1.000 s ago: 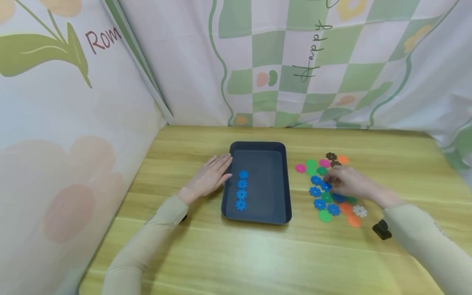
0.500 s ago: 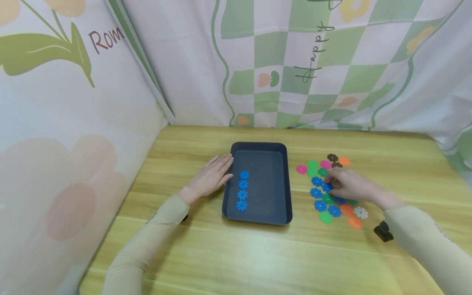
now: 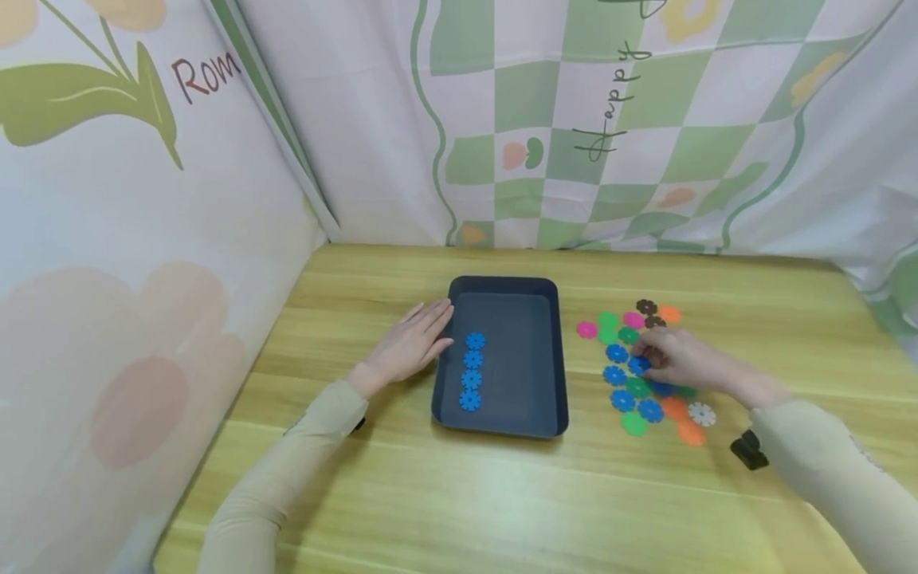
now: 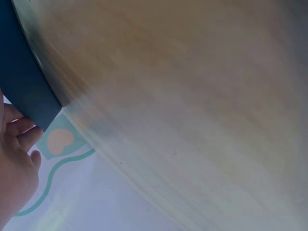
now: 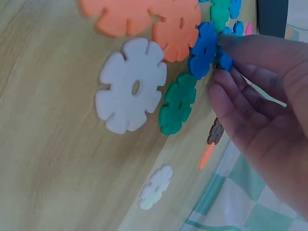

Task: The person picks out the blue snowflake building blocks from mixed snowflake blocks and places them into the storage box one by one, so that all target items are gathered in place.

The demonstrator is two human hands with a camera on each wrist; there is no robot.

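My left hand [image 3: 402,351], fingers extended, rests on the left rim of a dark grey tray [image 3: 519,359]. Inside the tray, several blue flower-shaped discs [image 3: 471,379] form a column along the left side. To the right, my right hand [image 3: 681,360] is over a spread of coloured flower-shaped discs. Thumb and fingertips pinch a blue disc [image 3: 638,366], which appears partly covered between them in the right wrist view. Just beside that hand lie another blue disc [image 5: 204,50], a green disc [image 5: 172,113] and a white disc [image 5: 113,86].
Around the right hand lie loose discs: pink [image 3: 586,329], light green [image 3: 634,423], orange [image 3: 691,433] and dark brown [image 3: 647,306]. A patterned curtain [image 3: 523,96] hangs behind the wooden table [image 3: 430,494]. A printed sheet [image 3: 143,319] closes off the left side.
The pinched blue disc has shifted very slightly to the right beneath the right fingertips. The left hand and the tray stay in place.
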